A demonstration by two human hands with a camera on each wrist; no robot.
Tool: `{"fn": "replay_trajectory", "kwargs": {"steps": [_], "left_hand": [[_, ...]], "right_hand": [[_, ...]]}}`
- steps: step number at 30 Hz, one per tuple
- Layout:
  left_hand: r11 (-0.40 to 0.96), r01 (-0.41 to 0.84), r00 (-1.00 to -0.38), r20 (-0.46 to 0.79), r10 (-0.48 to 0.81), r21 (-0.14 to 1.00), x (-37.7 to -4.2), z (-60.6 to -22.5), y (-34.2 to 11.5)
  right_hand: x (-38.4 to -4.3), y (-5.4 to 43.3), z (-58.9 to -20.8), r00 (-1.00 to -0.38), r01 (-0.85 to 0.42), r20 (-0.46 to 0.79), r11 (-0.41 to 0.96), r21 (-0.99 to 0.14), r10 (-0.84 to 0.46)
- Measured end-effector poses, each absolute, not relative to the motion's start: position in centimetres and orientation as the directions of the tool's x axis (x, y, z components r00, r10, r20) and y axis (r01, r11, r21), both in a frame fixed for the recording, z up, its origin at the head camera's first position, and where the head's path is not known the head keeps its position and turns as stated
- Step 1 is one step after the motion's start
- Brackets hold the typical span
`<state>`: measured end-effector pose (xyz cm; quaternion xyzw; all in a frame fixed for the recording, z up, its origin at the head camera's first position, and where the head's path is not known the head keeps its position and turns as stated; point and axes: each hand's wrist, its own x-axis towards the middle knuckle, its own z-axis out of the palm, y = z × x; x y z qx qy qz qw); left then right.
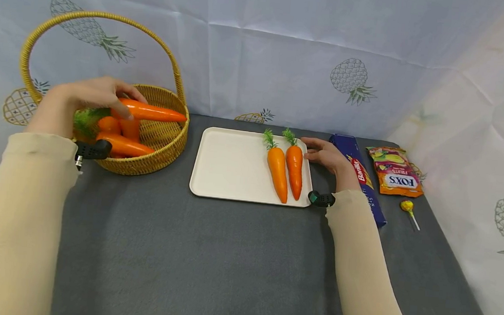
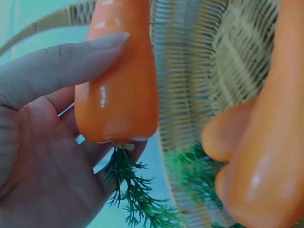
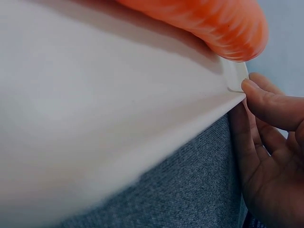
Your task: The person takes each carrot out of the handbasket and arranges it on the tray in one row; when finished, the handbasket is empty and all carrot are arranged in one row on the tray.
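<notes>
My left hand (image 1: 100, 93) grips a toy carrot (image 1: 154, 111) near its thick end, above the wicker basket (image 1: 171, 147). In the left wrist view the thumb lies across this carrot (image 2: 116, 104), whose green leafy top hangs below. Several more carrots (image 1: 125, 145) lie in the basket beneath. A white tray (image 1: 234, 166) lies on the grey table, with two leafy-topped carrots at its right side, one lighter orange (image 1: 277, 174) and one deeper orange (image 1: 294, 172). My right hand (image 1: 326, 155) pinches the tray's right edge; the right wrist view shows the thumb at the rim's corner.
Right of the tray lies a blue Barilla box (image 1: 360, 177), partly behind my right forearm. Beyond it are an orange Fox's candy bag (image 1: 396, 171) and a yellow lollipop (image 1: 408, 207). The basket's tall handle (image 1: 104, 15) arches over it. A pineapple-print cloth (image 1: 268, 56) hangs behind.
</notes>
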<state>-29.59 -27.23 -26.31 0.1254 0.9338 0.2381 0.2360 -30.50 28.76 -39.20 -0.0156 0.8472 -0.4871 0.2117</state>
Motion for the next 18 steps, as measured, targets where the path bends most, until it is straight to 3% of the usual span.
{"fn": "replay_trajectory", "kwargs": {"steps": [18], "left_hand": [[0.839,0.29,-0.86,-0.26,0.44,0.46,-29.0,-23.1,-20.4]], "right_hand": [[-30.7,29.0,-39.4,-0.912,0.178,-0.341,0.531,-0.829,-0.227]]}}
